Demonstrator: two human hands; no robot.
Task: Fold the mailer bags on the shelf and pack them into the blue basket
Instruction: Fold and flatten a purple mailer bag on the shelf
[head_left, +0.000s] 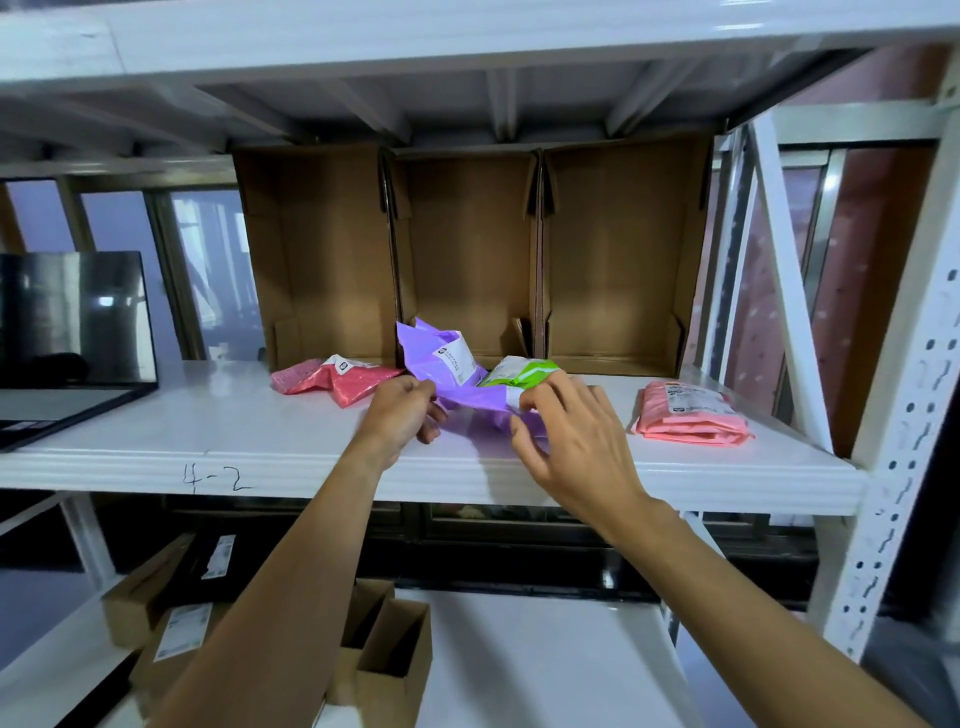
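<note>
Working purple bag (452, 384), crumpled, mid shelf (208, 426), touching green bag (519, 373) behind its right end | pinching left end with left hand (400, 415), right end with right hand (566, 431) | judging long axis running left-right, hand to hand, neither nearer | noting red bag (337, 379) left, pink bag (691, 413) well right | seeing no basket.

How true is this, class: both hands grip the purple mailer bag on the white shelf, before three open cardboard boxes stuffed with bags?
Not quite: the head view shows the three open cardboard boxes empty, not stuffed. The left hand and right hand do grip the purple mailer bag on the white shelf.
</note>
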